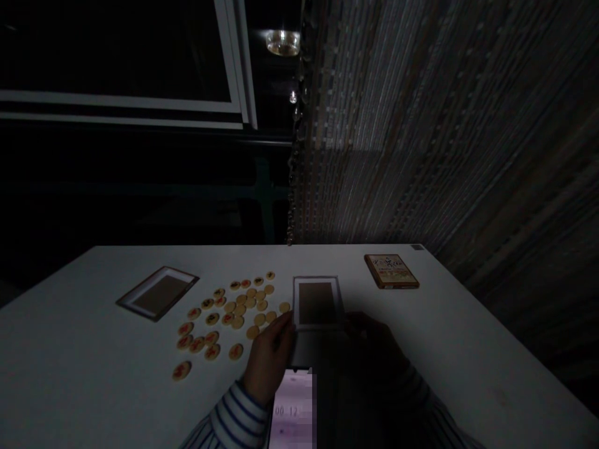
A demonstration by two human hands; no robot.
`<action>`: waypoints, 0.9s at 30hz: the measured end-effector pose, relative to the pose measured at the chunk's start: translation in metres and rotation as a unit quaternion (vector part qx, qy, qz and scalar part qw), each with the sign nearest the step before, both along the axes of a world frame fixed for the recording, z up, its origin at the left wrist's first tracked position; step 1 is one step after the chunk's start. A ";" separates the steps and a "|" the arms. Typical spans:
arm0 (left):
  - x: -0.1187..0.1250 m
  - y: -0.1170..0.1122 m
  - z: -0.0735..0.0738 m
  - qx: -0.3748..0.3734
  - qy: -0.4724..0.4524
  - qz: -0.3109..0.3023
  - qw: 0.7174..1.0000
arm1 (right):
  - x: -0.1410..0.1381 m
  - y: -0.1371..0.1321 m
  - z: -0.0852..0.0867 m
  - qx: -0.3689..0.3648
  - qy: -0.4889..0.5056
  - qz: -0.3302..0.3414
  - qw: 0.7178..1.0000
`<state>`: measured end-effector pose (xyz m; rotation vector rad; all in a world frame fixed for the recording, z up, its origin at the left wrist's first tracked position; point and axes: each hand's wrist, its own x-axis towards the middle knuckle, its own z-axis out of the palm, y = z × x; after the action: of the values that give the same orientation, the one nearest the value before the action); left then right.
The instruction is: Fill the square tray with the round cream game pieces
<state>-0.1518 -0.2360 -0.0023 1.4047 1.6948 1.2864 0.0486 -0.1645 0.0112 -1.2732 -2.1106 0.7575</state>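
Between my two hands is an open shallow box half (319,299) with white inner walls and a bare grey-brown bottom. My left hand (269,358) closes its fingers on the box half's lower left edge. At the lower right edge, my right hand (377,340) pinches the rim, though it lies in deep shadow. Just left of the box half, several round xiangqi pieces (212,318) are scattered on the table. Some show red or black characters; others are plain side up.
Another open box half (156,293) lies at the left of the white table (107,374). A closed box with printed characters (392,272) is at the back right. A lit phone (291,411) sits below my left hand. A string curtain (374,125) hangs behind the table.
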 end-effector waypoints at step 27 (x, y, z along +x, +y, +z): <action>0.004 -0.001 -0.006 -0.033 0.027 -0.051 0.998 | -0.002 0.004 0.000 -0.046 -0.134 -0.006 0.990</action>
<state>-0.1479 -0.2371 -0.0083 1.4788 1.6617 1.1367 0.0469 -0.1609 0.0114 -1.5083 -2.2986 0.7180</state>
